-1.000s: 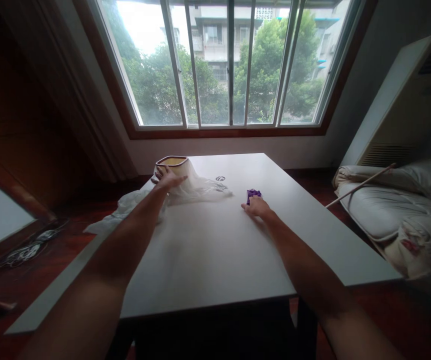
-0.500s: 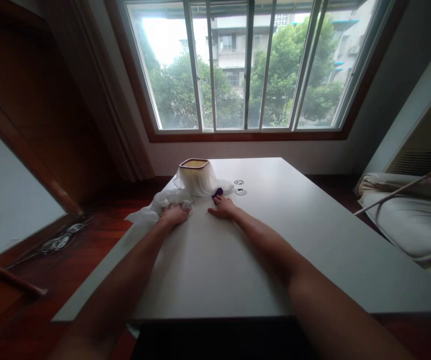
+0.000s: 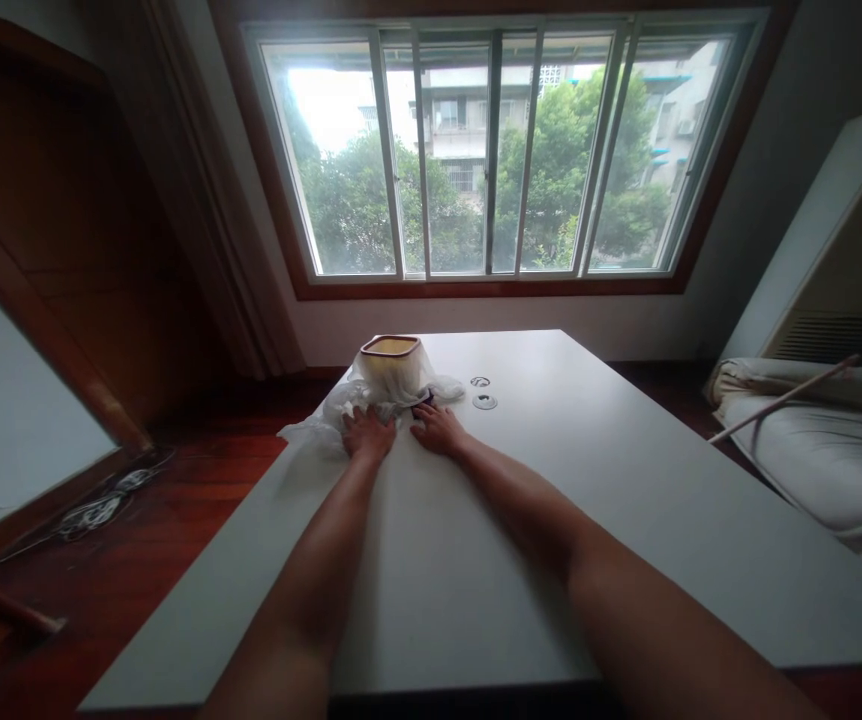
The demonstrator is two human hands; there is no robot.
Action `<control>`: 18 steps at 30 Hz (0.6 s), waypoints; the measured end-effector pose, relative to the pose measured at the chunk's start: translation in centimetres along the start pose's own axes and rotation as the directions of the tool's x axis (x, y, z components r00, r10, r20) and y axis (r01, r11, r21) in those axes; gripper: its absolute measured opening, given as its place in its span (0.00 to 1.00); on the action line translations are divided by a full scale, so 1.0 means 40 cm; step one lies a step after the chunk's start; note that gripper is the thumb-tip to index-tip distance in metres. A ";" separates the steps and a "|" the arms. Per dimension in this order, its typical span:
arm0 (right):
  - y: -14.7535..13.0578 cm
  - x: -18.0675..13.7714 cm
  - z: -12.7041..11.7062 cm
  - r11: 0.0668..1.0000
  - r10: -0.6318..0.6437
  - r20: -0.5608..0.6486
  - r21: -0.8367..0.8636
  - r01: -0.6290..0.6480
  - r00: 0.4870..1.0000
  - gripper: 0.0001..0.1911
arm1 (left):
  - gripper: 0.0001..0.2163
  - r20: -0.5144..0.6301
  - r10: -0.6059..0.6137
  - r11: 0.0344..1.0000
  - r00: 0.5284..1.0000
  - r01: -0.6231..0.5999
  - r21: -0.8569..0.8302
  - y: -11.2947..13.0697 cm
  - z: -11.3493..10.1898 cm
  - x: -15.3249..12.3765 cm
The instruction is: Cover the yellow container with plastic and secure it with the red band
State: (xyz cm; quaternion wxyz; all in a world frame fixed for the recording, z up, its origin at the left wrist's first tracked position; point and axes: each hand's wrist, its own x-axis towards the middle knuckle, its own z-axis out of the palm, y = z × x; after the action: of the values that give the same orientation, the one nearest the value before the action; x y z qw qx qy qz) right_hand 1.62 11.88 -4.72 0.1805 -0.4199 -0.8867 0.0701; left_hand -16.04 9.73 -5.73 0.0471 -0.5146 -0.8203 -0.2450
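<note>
Bright window (image 3: 491, 165), dim surrounding gloom

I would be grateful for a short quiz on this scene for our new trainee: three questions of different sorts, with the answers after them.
1. The right hand touches:
a) the brown wooden window frame
b) the small dark purple item
c) the pale cushioned sofa

2. True or false: the opening of the square-mouthed, brown-rimmed container faces upward.

3. Fill in the material: the left hand is on crumpled, translucent white ____.

Key: 1: b; 2: true; 3: plastic.
</note>
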 end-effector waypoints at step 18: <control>0.220 -0.427 -0.236 0.888 0.434 -0.033 -0.152 -0.433 0.901 0.17 | 0.16 0.324 0.603 0.788 0.729 -0.609 -0.097 0.267 -0.055 -0.290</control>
State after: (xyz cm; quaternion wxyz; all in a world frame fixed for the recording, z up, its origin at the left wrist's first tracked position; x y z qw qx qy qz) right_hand 21.45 4.09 -2.88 0.1260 -0.6198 -0.7736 0.0394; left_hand -1.74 2.96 -3.84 -0.0129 -0.7873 -0.6051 -0.1178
